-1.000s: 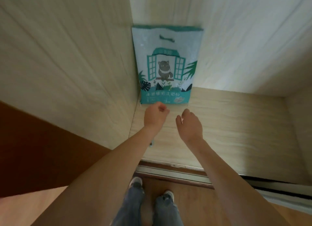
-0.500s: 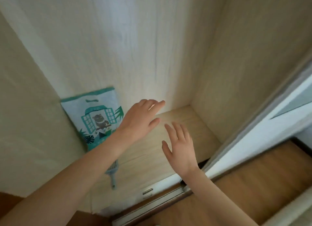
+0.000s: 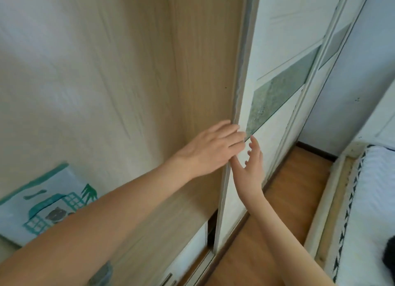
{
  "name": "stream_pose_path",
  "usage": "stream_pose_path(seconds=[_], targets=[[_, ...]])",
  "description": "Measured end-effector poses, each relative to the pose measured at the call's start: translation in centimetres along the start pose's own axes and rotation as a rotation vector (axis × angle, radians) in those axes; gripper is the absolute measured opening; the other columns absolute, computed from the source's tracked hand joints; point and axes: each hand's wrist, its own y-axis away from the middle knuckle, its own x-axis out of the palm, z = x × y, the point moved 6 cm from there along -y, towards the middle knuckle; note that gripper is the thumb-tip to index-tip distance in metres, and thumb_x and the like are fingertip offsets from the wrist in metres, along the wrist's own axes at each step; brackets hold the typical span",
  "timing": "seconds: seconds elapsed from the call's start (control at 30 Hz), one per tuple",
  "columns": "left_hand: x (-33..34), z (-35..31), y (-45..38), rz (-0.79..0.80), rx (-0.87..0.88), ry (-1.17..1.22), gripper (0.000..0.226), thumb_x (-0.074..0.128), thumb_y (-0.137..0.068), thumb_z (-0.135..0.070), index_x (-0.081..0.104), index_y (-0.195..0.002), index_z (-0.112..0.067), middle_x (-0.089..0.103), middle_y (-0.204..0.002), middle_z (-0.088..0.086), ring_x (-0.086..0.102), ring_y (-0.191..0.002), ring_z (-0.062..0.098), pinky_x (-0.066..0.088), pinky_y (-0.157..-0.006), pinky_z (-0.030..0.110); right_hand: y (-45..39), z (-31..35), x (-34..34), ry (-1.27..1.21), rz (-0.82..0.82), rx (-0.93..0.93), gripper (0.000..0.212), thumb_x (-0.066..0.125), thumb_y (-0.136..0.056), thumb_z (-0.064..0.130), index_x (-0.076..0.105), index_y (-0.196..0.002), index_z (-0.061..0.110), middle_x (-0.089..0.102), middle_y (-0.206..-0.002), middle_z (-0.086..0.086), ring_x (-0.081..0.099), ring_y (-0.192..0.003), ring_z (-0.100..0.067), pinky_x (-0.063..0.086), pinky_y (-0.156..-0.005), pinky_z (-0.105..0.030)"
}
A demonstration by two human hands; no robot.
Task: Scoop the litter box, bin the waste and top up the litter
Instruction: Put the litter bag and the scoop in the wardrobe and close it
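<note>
Pale wood-grain panels line the inside of the wardrobe (image 3: 106,82), matte and flat, and a white sliding door (image 3: 275,123) with a frosted greenish glass band runs up the middle of the frame. Both hands are at the door's leading edge: the left hand (image 3: 210,152) lies with straight fingers against the edge, and the right hand (image 3: 250,168) is spread and relaxed just beside it, holding nothing. At the lower left, the cat litter bag (image 3: 40,204) stands leaning against the back panel, glossy white and teal with a printed cat and a die-cut carry slot near its top. It looks full and heavy, slumping and slick; I'd grip it through that slot and support it underneath. A bed edge (image 3: 361,200) with woven trim fills the lower right.
</note>
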Motion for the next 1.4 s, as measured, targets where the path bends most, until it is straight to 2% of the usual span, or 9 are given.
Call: stream_pose_path(seconds=[0.1,0.2,0.3,0.43,0.57,0.7,0.87,1.27,1.4], targets=[[1.9,0.1,-2.8,0.131,0.087,-0.186,0.029,0.049,-0.084,-0.018,0.062,-0.109,-0.012,0.058,-0.122,0.004,0.045,-0.126,0.027,0.019,-0.114,0.042,-2.6,-0.9,0.3,-0.048,0.086,0.033,0.053,0.051,-0.095,0.041,0.033,-0.144,0.030,0.043,-0.142,0.011,0.041,-0.130,-0.004,0.037,-0.108,-0.035],[3.1,0.4,-4.4,0.260,0.113,-0.375,0.044,0.036,-0.091,-0.033,0.059,-0.118,-0.007,0.055,-0.126,0.009,0.036,-0.132,0.032,0.005,-0.118,0.048,-3.4,-1.0,0.5,-0.133,0.163,-0.032,0.040,0.048,-0.099,0.025,0.043,-0.139,0.025,0.054,-0.130,0.012,0.049,-0.119,0.005,0.041,-0.103,-0.026],[3.7,0.9,-5.6,0.281,0.095,-0.487,0.048,0.031,-0.095,-0.036,0.057,-0.123,-0.006,0.055,-0.126,0.010,0.037,-0.131,0.034,0.009,-0.118,0.047,-4.0,-1.6,0.4,-0.146,0.163,-0.055,0.037,0.054,-0.095,0.022,0.049,-0.132,0.021,0.058,-0.121,0.007,0.055,-0.113,-0.003,0.046,-0.098,-0.028],[4.8,0.6,-6.3,0.268,0.123,-0.575,0.042,0.032,-0.097,-0.030,0.052,-0.125,-0.008,0.051,-0.128,0.010,0.038,-0.127,0.033,0.014,-0.116,0.048,-4.7,-1.9,0.4,-0.129,0.145,-0.040,0.031,0.058,-0.093,0.023,0.053,-0.123,0.023,0.057,-0.112,0.004,0.055,-0.105,0.004,0.048,-0.089,-0.023],[5.3,0.2,-6.3,0.250,0.121,-0.592,0.042,0.033,-0.097,-0.032,0.051,-0.125,-0.007,0.049,-0.128,0.013,0.038,-0.126,0.032,0.014,-0.114,0.049,-4.4,-1.8,0.5,-0.109,0.126,-0.036,0.028,0.057,-0.092,0.017,0.053,-0.119,0.020,0.056,-0.111,0.002,0.054,-0.102,0.005,0.044,-0.078,-0.006],[4.9,0.3,-5.6,0.201,0.119,-0.587,0.040,0.038,-0.095,-0.030,0.051,-0.125,-0.007,0.049,-0.127,0.012,0.039,-0.124,0.030,0.015,-0.113,0.048,-3.6,-1.3,0.7,-0.103,0.128,-0.057,0.024,0.056,-0.094,0.018,0.054,-0.117,0.021,0.056,-0.110,0.000,0.055,-0.103,0.000,0.044,-0.081,-0.013],[3.6,-0.3,-3.4,0.159,0.121,-0.601,0.036,0.039,-0.093,-0.024,0.052,-0.122,-0.006,0.050,-0.125,0.012,0.040,-0.123,0.031,0.016,-0.113,0.048,-1.1,-0.4,1.3,-0.107,0.132,-0.068,0.026,0.053,-0.096,0.018,0.051,-0.121,0.020,0.053,-0.110,0.002,0.053,-0.101,0.003,0.042,-0.078,-0.004],[-1.2,-2.6,4.1,0.152,0.099,-0.620,0.035,0.039,-0.092,-0.022,0.052,-0.120,-0.006,0.052,-0.121,0.010,0.042,-0.120,0.029,0.018,-0.112,0.047,7.0,2.4,3.7,-0.121,0.158,-0.096,0.028,0.054,-0.095,0.017,0.048,-0.121,0.026,0.052,-0.108,0.004,0.051,-0.100,0.008,0.044,-0.078,-0.008],[-3.2,-3.5,7.0,0.150,0.061,-0.615,0.034,0.039,-0.093,-0.022,0.053,-0.119,-0.007,0.053,-0.120,0.008,0.042,-0.120,0.028,0.019,-0.113,0.046,10.1,3.8,4.6,-0.129,0.167,-0.118,0.028,0.054,-0.095,0.015,0.047,-0.118,0.029,0.051,-0.104,0.006,0.052,-0.097,0.006,0.042,-0.077,-0.004]])
